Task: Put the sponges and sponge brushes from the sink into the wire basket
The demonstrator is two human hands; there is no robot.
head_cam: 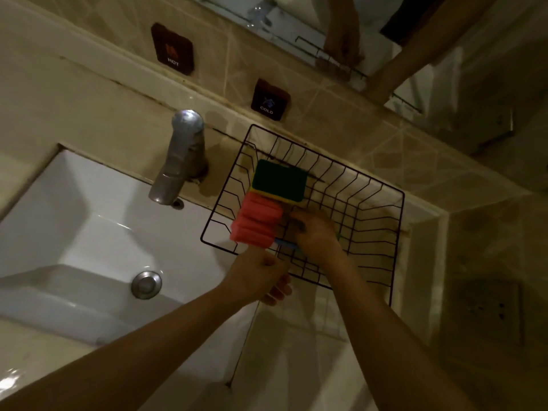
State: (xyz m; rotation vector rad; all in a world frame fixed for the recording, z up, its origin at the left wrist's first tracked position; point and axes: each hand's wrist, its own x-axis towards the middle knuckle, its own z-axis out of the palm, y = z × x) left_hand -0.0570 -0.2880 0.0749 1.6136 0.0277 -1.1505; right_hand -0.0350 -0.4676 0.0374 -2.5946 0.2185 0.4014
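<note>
In the head view, much is lost to dim light. The right hand (315,235), at the centre of the frame, is reached into the wire basket (382,191); its fingertips are hidden behind the sponges, so whether anything is gripped cannot be told. A short blue strip (286,244) is seen just below the pink sponge, most of it covered by the hand, and its nature cannot be made out. The left hand (261,278) is placed at the lower left rim of the basket, fingers curled under it; the rim wire appears to be held, though the contact is partly hidden.

Two sponges are counted: a green-topped sponge with a yellow base (280,180) and a ribbed pink sponge (258,222), both in the left part of the basket, touching one another, the pink one overlapping the rim. One sink (74,221) is seen at the left, its basin showing only one drain plug (146,284). One tap (181,155) stands above it. Two wall plaques, marked HOT (172,48) and COLD (269,99), are counted at the top.
</note>
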